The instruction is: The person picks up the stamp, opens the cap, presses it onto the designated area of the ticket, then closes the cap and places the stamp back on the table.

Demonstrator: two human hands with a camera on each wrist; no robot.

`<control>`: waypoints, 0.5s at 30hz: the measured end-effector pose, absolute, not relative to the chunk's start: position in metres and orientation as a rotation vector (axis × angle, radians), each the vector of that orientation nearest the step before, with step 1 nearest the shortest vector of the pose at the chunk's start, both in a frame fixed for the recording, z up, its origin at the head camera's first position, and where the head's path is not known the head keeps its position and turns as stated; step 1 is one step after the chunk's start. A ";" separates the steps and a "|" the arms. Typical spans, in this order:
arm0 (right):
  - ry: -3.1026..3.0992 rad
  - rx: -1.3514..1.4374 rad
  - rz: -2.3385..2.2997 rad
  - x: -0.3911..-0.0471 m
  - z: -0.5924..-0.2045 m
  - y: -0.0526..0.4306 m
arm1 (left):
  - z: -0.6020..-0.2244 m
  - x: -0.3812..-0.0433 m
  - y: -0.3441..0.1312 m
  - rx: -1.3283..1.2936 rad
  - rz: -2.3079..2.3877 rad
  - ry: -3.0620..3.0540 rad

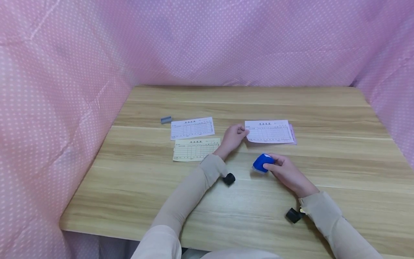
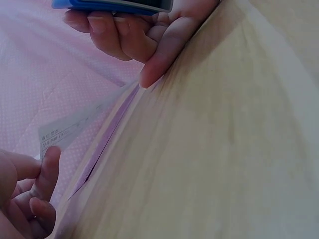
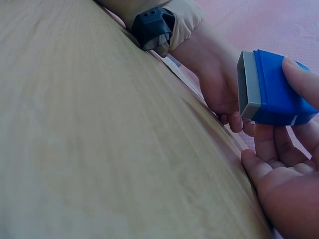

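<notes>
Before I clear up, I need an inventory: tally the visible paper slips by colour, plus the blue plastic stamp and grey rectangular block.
White printed paper slips: 2
Yellow printed paper slip: 1
Purple paper slip, mostly hidden: 1
Blue plastic stamp: 1
Grey rectangular block: 1
Total: 6

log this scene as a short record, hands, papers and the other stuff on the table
left hand: pinches left edge of right-hand white form, lifting that edge
under that form: purple sheet, partly showing
right hand: holds blue stamp off the table
left-hand papers: white form, with yellow form nearer the person
grey piece: by left-hand white form's far left corner
backdrop: pink dotted cloth
</notes>
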State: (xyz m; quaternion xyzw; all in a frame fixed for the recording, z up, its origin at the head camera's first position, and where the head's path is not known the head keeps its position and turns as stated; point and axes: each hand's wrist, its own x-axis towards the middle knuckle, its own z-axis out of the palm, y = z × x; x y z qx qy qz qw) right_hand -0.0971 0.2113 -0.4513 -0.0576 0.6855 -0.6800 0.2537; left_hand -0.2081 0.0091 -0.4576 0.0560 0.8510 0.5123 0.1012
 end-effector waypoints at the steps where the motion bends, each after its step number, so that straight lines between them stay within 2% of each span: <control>1: 1.865 -0.154 -1.847 -0.097 -0.451 0.211 | -0.458 -0.208 0.009 0.152 1.524 2.511; 15: 1.850 -0.169 -1.869 -0.097 -0.450 0.210 | -0.457 -0.211 0.013 0.090 1.458 2.585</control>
